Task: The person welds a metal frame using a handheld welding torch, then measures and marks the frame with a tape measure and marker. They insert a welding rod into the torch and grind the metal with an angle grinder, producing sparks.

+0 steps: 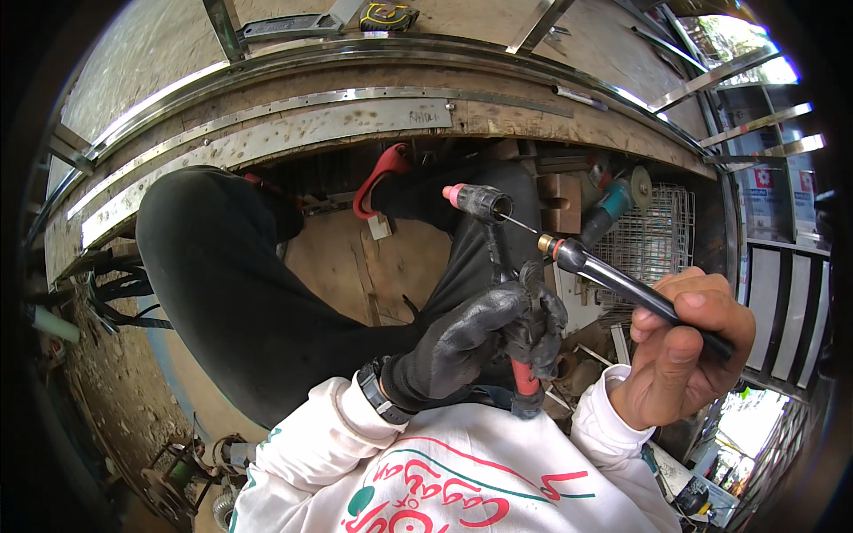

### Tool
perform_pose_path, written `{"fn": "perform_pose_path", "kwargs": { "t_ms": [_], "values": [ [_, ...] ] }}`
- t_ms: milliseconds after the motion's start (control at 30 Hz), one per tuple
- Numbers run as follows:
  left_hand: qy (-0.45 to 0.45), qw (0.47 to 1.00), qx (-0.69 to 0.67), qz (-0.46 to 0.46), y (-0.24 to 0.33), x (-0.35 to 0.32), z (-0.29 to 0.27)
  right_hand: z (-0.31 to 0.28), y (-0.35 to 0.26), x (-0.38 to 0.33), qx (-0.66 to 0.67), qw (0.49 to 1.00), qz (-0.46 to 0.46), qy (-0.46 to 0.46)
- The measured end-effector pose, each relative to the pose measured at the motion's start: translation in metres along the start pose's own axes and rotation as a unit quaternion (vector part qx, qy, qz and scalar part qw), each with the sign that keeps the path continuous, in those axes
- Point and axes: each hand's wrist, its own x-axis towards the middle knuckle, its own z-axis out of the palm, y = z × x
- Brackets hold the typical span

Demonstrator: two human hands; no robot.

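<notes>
In my gloved left hand (471, 338) is a TIG torch (481, 202), gripped by its handle below the black head. A pink nozzle (452, 193) points left from that head. My bare right hand (689, 346) pinches a long black back cap (622, 289) with a brass-coloured, red-ringed end. From this end a thin tungsten electrode (523, 225) reaches toward the open back of the torch head. Its tip is at that opening; how far in it goes I cannot tell. The torch's red lower part (525, 377) shows under the glove.
Beyond my knees runs a wooden workbench (498, 120) carrying a shiny metal frame (355, 46), with a tape measure (388, 16) behind it. To the right, an angle grinder (613, 210) lies beside a wire basket (671, 222). Stacked panels (782, 311) stand at the far right.
</notes>
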Motion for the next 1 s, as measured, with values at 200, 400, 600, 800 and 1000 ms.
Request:
{"fn": "perform_pose_path", "kwargs": {
  "t_ms": [200,400,600,800,1000],
  "values": [
    [0.041,0.962,0.236,0.131,-0.024,-0.007,-0.008,0.004,-0.001,0.002,-0.002,1.000,0.013,0.016],
    [0.023,0.967,0.223,0.125,-0.012,-0.003,-0.004,-0.007,0.009,0.005,-0.050,0.999,-0.015,0.001],
    [0.029,0.998,-0.063,0.006,-0.015,0.003,-0.001,0.010,0.024,0.007,0.044,0.999,0.021,-0.013],
    [0.082,0.993,-0.054,-0.061,-0.013,-0.002,0.003,0.028,0.023,0.014,-0.152,0.979,0.055,-0.125],
    [0.094,0.988,-0.072,-0.100,-0.005,0.001,0.007,0.032,0.023,0.014,-0.153,0.984,0.019,-0.090]
  ]
}}
